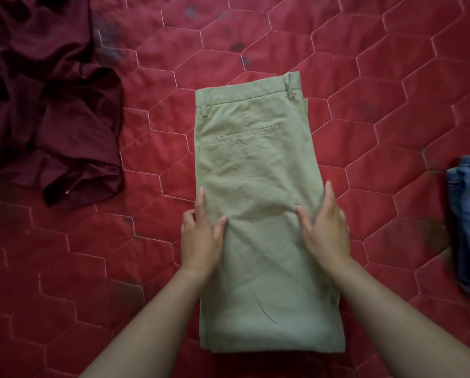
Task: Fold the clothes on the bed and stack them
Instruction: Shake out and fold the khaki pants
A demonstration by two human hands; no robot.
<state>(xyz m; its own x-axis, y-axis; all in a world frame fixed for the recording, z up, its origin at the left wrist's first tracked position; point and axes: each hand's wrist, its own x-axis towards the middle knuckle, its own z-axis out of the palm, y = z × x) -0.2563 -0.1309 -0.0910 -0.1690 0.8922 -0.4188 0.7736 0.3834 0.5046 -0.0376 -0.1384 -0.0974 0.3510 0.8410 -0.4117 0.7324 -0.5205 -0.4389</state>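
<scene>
Khaki trousers (255, 200), folded into a creased rectangle, lie on the red quilted bed (364, 64). Left hand (199, 236) and right hand (325, 227) rest open, fingers flat along the edges, gripping nothing.

Bare forearms, no sleeves (no jewellery), short nails

Khaki trousers (255, 192) lay folded mid-bed, waistband at far end, back pocket up. Left hand (201, 236) & right hand (325, 227) pressed flat on either long edge. Maroon garment (56, 110) crumpled toward bed's (392, 77) far-left; folded jeans (469, 222) at right edge.
</scene>
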